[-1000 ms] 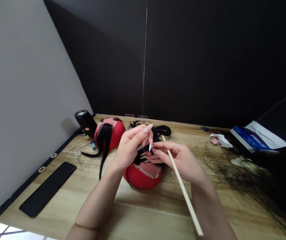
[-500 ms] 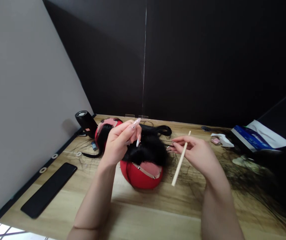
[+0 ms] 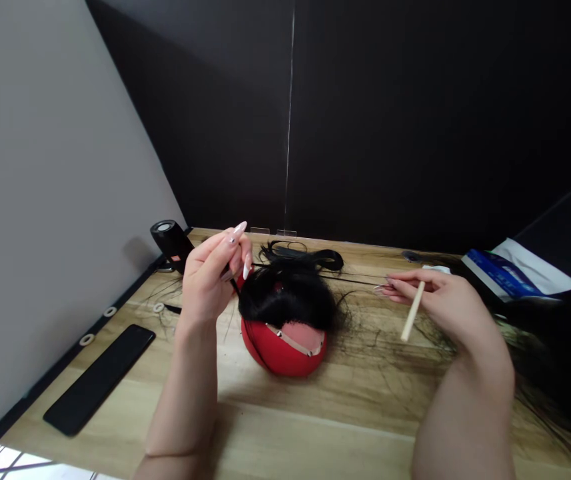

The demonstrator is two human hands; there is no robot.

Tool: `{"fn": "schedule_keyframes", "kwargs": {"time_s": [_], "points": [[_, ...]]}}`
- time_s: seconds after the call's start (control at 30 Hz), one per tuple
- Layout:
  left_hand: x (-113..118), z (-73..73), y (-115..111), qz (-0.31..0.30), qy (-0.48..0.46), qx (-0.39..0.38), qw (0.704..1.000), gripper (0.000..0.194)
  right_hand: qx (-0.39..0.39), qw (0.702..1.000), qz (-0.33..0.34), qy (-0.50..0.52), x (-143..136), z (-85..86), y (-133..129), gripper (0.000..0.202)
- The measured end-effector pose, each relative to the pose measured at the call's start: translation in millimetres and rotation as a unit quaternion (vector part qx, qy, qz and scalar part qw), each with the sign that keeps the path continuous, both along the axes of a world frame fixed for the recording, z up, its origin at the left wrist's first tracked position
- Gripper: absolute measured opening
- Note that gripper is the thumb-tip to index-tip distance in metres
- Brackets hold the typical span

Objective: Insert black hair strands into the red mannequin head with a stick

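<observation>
My left hand is closed in a pinch, with a thin lock of black hair running from it. Off to the right, my right hand is closed around a pale wooden stick, which points down toward me. Thin strands of hair stretch between the two hands, reaching the right fingertips. Below and between the hands sits a red block head with a pink patch edged by a pinned, light band. Black hair covers its far side. A second red form is mostly hidden behind my left hand.
A black cylindrical speaker stands at the back left. A long dark case lies front left, near two pale rings. Loose hair spreads over the wooden table at right, beside a blue-and-white packet. Dark walls close off the back.
My right hand has moved right with the wooden stick, drawing hair strands out longer. My left hand has shifted left, staying pinched. The red block head has stayed in place.
</observation>
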State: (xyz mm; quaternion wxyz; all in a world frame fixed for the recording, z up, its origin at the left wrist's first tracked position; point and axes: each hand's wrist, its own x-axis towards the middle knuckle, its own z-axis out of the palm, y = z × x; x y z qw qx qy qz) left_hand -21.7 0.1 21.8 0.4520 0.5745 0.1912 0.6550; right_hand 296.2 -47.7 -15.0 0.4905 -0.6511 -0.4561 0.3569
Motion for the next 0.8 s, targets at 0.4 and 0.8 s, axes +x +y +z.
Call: {"fn": "schedule_keyframes", "kwargs": {"time_s": [0.4,0.8], "points": [[3.5,-0.5,0.4,0.022,0.021,0.0,1.0,0.044,-0.007,1.0,-0.014,0.019,17.6,-5.5,-1.1,0.029],[3.8,-4.3,8.0,0.043,0.026,-0.03,0.998,0.044,-0.039,0.99,-0.103,0.083,32.2,0.1,-8.2,0.012]]}}
